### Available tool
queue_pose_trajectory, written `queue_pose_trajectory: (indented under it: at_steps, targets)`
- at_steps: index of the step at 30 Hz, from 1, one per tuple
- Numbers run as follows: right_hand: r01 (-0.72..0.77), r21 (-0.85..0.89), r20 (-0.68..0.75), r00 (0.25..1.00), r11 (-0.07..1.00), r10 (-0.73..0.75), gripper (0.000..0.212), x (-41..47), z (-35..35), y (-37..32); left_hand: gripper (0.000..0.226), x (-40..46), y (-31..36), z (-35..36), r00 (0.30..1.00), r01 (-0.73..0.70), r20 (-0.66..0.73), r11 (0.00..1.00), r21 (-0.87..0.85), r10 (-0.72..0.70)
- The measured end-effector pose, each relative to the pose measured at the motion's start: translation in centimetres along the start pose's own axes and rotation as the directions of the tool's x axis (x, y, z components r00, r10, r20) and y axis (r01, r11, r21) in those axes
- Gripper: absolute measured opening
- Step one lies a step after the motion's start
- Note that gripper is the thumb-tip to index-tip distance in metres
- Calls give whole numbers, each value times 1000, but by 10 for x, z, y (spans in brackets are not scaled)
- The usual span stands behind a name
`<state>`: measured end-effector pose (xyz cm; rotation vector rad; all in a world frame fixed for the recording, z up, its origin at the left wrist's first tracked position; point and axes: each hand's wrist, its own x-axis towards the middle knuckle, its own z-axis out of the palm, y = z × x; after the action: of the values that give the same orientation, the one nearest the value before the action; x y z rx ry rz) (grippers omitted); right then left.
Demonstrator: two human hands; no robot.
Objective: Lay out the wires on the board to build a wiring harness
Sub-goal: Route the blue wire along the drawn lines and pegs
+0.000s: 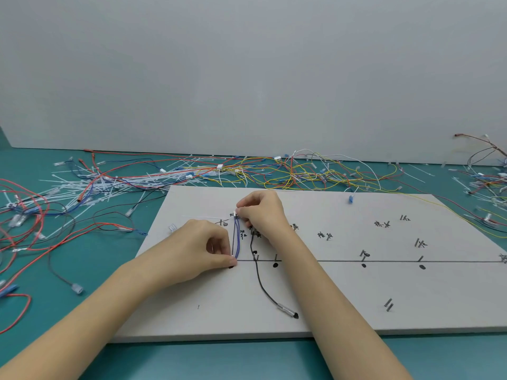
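Observation:
A grey board (343,294) lies flat on the teal table, marked with a black line, dots and handwritten labels. A pair of blue wires (237,237) runs down the board's left part along a vertical line. My right hand (262,211) pinches the small white connector at their upper end. My left hand (208,249) pinches their lower end where the vertical line meets the horizontal one. A black wire (260,281) curves down the board to a clear-sleeved terminal (286,310).
Loose red, yellow, blue, black and white wires and white cable ties (115,185) lie heaped behind and left of the board. A yellow wire (450,208) crosses the board's far right corner. A blue terminal (350,199) rests on the board's top edge. Metal pins (388,304) stick up from the board.

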<state>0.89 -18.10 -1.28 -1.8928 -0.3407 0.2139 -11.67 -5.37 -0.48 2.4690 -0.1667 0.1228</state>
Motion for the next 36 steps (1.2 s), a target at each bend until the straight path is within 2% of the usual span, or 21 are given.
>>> queue_pose_trajectory:
  at_steps: [7,11,13,16,20,23,27,30,36]
  targets:
    - [5,-8,-3,1000,1000,-5,17,2,0,1,20,-2,2,0,1000,-19,3,1000,-15,19]
    - [20,-32,-3,1000,999,-21,14,2,0,1,34,0,2,2,999,28,-19,999,-44,-29]
    - [22,-41,-5,1000,999,-22,13,2,0,0,39,4,0,0,997,42,-61,999,-6,-43]
    - [26,-65,-10,1000,998,-26,15,1,1,-1,29,17,-4,-5,989,76,-133,993,91,-64]
    - [18,-54,-15,1000,998,-19,17,1,0,-1,12,56,-26,-20,928,185,-358,958,218,-98]
    - [19,-61,-7,1000,998,-20,18,1,0,-2,21,91,-51,-28,891,270,-426,937,220,-156]
    - [23,-74,-9,1000,997,-24,19,1,1,-3,36,132,-72,-30,901,330,-339,936,124,-272]
    - [17,-73,-12,1000,997,-18,20,1,0,-3,40,150,-79,-31,928,345,-218,919,193,-302]
    - [25,-74,-8,1000,997,-26,21,2,0,-2,50,161,-71,-27,922,386,-108,880,278,-371]
